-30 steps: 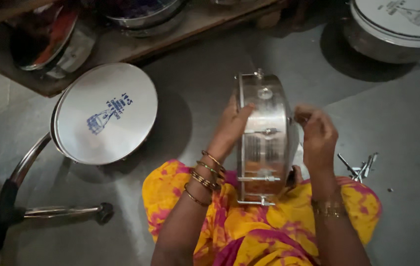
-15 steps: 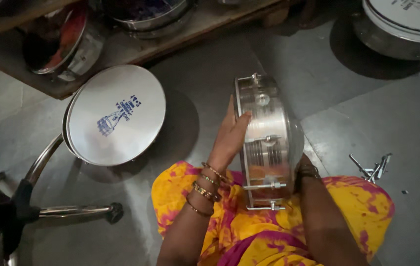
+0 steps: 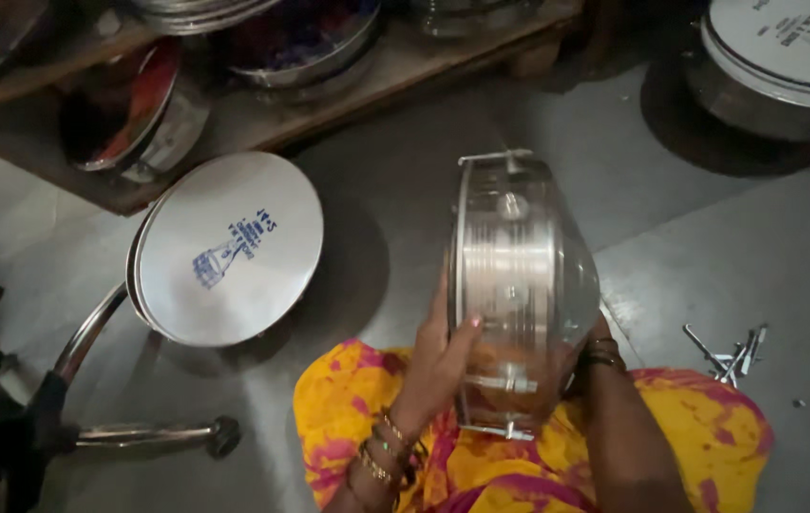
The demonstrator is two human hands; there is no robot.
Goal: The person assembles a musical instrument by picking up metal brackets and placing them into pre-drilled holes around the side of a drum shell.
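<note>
A shiny metal drum shell [image 3: 514, 285] with tension rods stands on its edge over my lap, its skin side facing left. My left hand [image 3: 438, 356] presses flat against that left face and steadies it, bangles at the wrist. My right hand [image 3: 593, 347] sits behind the drum's lower right side, mostly hidden by the shell; only the wrist and a bracelet show. The drum rests against my yellow and pink cloth [image 3: 709, 427].
A finished drum with a white printed skin [image 3: 229, 249] leans on the grey floor to the left. A chrome stand [image 3: 91, 418] lies at lower left. Loose metal rods [image 3: 733, 351] lie at right. More drums sit on a wooden shelf [image 3: 376, 81] and at top right [image 3: 785, 57].
My right hand has gone from the drum's upper right rim down behind the shell. The left hand slid lower on the left face. The camera moved closer.
</note>
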